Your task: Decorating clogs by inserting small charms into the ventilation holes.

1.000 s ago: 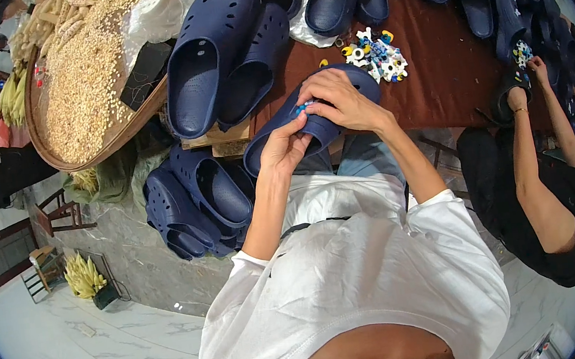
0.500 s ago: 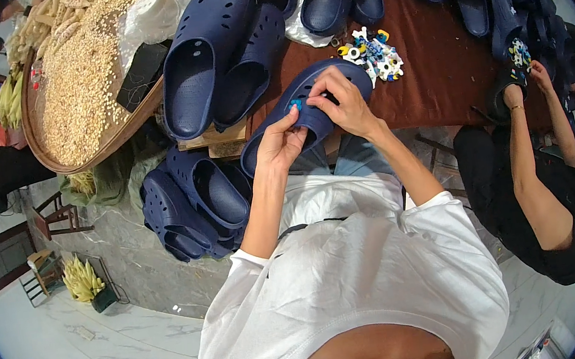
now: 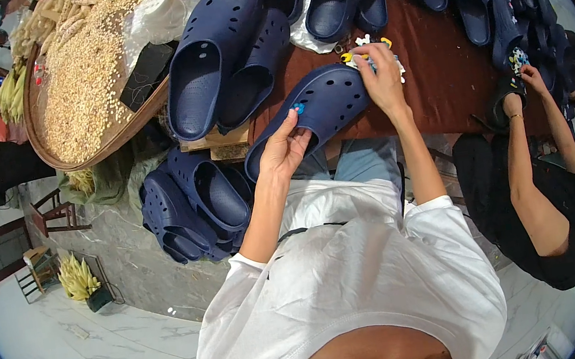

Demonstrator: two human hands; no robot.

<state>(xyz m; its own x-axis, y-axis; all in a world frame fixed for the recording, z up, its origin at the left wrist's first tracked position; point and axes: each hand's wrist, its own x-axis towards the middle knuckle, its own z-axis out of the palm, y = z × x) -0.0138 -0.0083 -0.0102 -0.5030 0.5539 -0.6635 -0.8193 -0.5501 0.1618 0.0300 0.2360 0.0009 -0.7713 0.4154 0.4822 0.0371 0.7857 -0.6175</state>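
Observation:
A navy clog (image 3: 328,103) with round holes lies at the table's front edge, its toe toward the right. My left hand (image 3: 284,150) grips it by the opening, fingers partly inside and thumb on top beside a small blue charm (image 3: 299,108) set in the upper. Past the toe, my right hand (image 3: 385,85) reaches over a small pile of white, yellow and blue shoe charms (image 3: 362,42). Its fingers are curved and apart, with nothing visible in them; the hand covers much of the pile.
Several navy clogs (image 3: 200,97) stand along the table's far side, and others (image 3: 214,195) hang low at left. A round basket of pale kernels (image 3: 80,97) holds a black item (image 3: 145,75). At right, a co-worker's hands (image 3: 513,103) handle a dark clog with charms.
My right hand has left the blue charm on the clog and moved right to the charm pile. My left hand keeps its hold on the clog.

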